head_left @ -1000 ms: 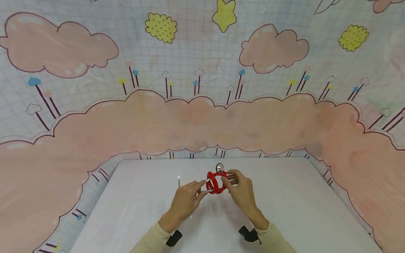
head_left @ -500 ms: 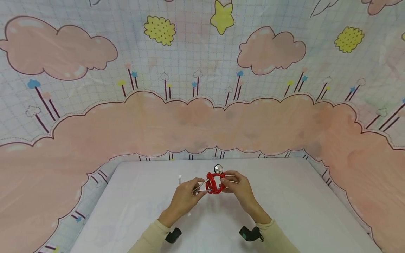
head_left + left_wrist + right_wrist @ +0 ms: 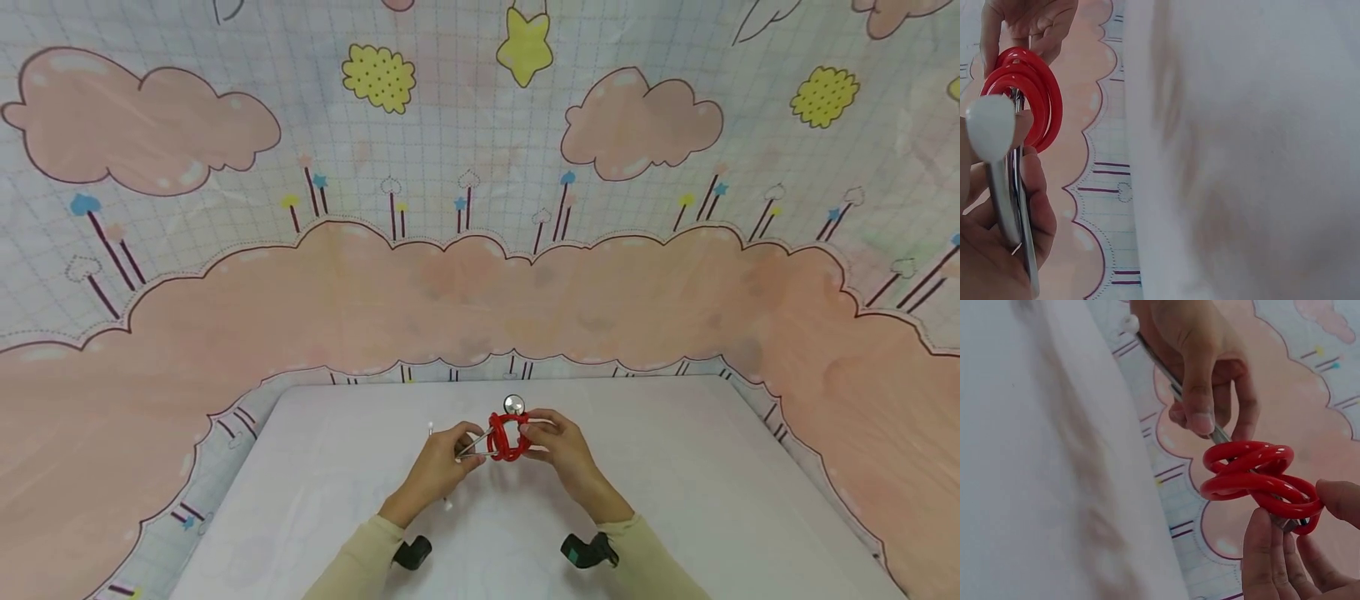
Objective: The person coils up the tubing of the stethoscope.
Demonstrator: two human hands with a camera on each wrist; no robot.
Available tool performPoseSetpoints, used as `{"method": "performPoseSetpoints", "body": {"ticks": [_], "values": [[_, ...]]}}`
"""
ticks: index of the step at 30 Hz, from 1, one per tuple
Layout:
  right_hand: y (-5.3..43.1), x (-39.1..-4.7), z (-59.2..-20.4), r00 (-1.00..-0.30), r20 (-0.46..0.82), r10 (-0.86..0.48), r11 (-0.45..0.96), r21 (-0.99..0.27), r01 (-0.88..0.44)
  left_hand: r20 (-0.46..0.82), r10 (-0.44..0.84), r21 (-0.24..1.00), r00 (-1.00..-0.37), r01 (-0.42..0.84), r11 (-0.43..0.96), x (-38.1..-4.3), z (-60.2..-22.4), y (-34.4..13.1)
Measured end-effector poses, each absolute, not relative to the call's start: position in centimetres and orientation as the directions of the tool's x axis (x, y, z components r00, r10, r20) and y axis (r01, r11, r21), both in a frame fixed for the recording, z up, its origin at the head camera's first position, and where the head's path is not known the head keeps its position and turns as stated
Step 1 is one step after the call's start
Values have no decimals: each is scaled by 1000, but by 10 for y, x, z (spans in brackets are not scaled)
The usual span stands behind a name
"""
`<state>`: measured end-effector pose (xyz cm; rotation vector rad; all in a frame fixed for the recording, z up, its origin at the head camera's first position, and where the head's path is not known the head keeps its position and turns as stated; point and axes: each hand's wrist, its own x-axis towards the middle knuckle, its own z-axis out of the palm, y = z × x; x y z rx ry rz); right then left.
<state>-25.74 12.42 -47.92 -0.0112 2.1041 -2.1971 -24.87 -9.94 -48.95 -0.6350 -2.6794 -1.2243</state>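
A stethoscope is held up between both hands above the table, its red tubing (image 3: 492,438) wound into several loops. My left hand (image 3: 433,468) grips its metal ear tubes, which run into the loops. One white ear tip (image 3: 990,128) shows large in the left wrist view, and an ear tip (image 3: 1129,324) also sticks out past the left hand in the right wrist view. On the far side, my right hand (image 3: 564,457) pinches the looped tubing between thumb and fingers. The round silver chest piece (image 3: 513,405) stands up above the loops.
Below the hands lies a white tabletop (image 3: 720,500) with the hands' shadows on it. A patterned cloth (image 3: 450,300) with clouds and stars hangs behind and around the table. Dark wrist cameras (image 3: 588,550) sit under the sleeves.
My left hand has slid back a little along the ear tubes, baring more metal beside the loops. Stethoscope and right hand have shifted slightly left. The head view has tilted slightly upward.
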Motion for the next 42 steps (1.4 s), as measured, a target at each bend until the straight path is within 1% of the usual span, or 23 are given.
{"method": "performPoseSetpoints", "body": {"ticks": [8,11,17,23,26,30,42], "values": [[120,-267,-497,-990,-120,-79,-100,-987,128,239,319,719,-917,388,576,-262,-506,-103],[118,-269,-505,-991,-116,-65,-100,-987,123,220,319,737,-922,371,565,-267,-511,-104],[115,-275,-520,-990,-138,-27,-63,-988,139,189,326,759,-926,348,550,-273,-520,-105],[113,-277,-528,-989,-145,-25,-44,-988,146,165,325,759,-931,331,561,-277,-528,-105],[113,-279,-530,-989,-149,-21,-8,-989,150,143,327,760,-934,315,569,-278,-531,-106],[112,-279,-527,-987,-160,-17,32,-987,159,141,332,758,-933,317,570,-280,-532,-106],[114,-278,-530,-988,-155,-8,32,-987,155,180,307,762,-934,330,558,-282,-537,-114]]}}
